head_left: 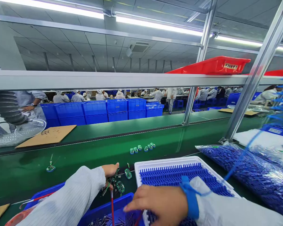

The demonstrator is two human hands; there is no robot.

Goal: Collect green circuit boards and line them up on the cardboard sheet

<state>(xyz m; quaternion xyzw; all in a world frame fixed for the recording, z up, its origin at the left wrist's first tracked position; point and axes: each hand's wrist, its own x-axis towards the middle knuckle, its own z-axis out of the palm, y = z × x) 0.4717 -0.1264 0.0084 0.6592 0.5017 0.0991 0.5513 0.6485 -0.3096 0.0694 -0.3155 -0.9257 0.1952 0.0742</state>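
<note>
My left hand (110,171) hangs over a cluster of small green circuit boards (120,186) with wires on the green conveyor belt (68,166). Its fingers curl at the boards, and I cannot tell whether they grip one. My right hand (157,205), with a blue wrist strap (191,197), spreads its fingers above a blue bin (108,207) of wired parts. Beside that hand stands a white tray (169,164) holding rows of blue comb-like parts (179,179). Farther up the belt lie several small green round boards (141,149).
Plastic bags of blue parts (251,172) lie at the right. A metal shelf (108,80) crosses ahead, carrying a red tray (209,66). Beyond it are a cardboard sheet (46,136), stacked blue crates (96,113) and a co-worker's hand (28,108).
</note>
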